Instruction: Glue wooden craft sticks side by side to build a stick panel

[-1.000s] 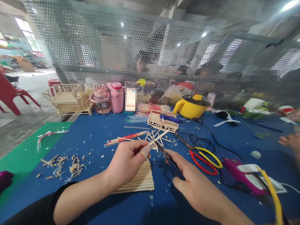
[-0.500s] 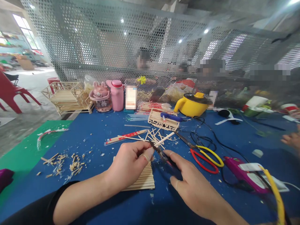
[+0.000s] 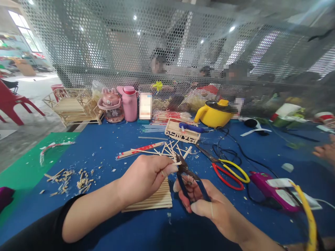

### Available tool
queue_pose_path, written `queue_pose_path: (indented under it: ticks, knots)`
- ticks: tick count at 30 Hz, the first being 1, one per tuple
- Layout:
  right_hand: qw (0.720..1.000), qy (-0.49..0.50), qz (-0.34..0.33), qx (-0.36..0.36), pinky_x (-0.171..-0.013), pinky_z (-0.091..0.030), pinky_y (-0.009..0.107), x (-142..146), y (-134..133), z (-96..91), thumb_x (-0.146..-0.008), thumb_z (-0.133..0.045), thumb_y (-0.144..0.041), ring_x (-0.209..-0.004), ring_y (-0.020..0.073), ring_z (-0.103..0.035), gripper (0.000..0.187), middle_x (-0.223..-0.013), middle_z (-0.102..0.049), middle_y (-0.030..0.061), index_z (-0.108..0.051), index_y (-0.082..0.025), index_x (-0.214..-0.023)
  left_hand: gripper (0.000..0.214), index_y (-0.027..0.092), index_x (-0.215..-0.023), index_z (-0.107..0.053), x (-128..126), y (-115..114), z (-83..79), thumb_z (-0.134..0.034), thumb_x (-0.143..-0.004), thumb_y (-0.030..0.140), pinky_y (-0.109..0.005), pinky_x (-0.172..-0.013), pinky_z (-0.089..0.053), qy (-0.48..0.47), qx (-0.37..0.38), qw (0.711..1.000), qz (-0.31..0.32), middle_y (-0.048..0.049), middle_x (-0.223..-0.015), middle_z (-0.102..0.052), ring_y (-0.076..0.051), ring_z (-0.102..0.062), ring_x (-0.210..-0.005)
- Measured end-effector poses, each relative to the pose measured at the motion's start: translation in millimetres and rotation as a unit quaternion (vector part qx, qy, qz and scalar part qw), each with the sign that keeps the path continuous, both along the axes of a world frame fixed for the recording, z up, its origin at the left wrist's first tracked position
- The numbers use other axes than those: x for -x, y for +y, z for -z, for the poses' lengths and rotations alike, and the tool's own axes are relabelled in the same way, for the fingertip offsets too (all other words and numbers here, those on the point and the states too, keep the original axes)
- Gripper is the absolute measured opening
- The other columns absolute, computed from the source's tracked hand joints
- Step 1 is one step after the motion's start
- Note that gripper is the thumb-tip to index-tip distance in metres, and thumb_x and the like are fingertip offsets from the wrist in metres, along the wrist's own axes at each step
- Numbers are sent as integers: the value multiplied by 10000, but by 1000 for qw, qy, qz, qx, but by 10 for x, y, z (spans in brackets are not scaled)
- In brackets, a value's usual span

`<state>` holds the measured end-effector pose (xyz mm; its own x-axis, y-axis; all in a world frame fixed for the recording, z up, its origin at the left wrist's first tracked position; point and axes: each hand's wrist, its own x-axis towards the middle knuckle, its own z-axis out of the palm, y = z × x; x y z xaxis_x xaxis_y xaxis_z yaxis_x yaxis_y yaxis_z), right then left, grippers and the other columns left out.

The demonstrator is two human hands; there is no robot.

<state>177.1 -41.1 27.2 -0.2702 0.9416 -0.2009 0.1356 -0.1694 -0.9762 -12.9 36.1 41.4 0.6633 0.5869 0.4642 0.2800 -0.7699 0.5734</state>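
Note:
My left hand (image 3: 146,177) pinches a thin wooden stick (image 3: 178,163), whose pale end pokes out past the fingertips. Right beside that end are the jaws of dark-handled cutting pliers (image 3: 184,169), gripped in my right hand (image 3: 213,204) with the handles spread apart. Just beyond the jaws a short stick piece (image 3: 187,152) lies apart on the blue table. Under my left hand is a flat panel of sticks laid side by side (image 3: 157,198), partly covered by the hand. Several loose thin sticks (image 3: 169,148) lie scattered behind the hands.
Scissors (image 3: 230,174) with red and yellow handles lie right of my right hand. Behind are a small wooden frame (image 3: 180,133), a blue glue gun (image 3: 191,128) and a yellow pot (image 3: 214,115). Stick offcuts (image 3: 83,181) lie left. Another person's hand (image 3: 324,150) shows far right.
The plier handles have spread and the right fingers have loosened around them. The stick that reached beyond the jaws is now short, with a separate piece beyond them.

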Motion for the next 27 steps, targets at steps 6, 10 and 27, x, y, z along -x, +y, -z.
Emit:
queue_pose_path:
  ticks: [6, 10, 27]
  knots:
    - [988, 149, 47, -23, -550, -447, 323, -364, 39, 37, -562, -532, -253, -559, 163, -501, 353, -667, -537, 4, -603, -221, -906, 398, 181, -654, -570, 319, 213, -231, -403, -942, 399, -193, -470, -325, 68, 137, 987, -52, 59, -518, -422, -94, -390, -486]
    - [947, -285, 107, -106, -669, -496, 329, -618, 184, 71, -663, -520, -197, -746, 214, -618, 341, -789, -648, 24, -626, -240, -984, 294, 198, -892, -664, 378, 279, -201, -377, -933, 245, -221, -610, -438, 159, 124, 979, -31, 6, -744, -636, -137, -565, -663]
    - [741, -637, 92, -193, -977, -390, 536, -661, 527, 448, -771, -483, -663, -1241, 387, -459, 850, -1328, -521, 230, -392, -73, -1376, 299, 244, -970, -722, 146, 119, 455, -465, -864, 133, -241, -738, -514, 167, 58, 982, -68, -28, -855, -726, -181, -676, -796]
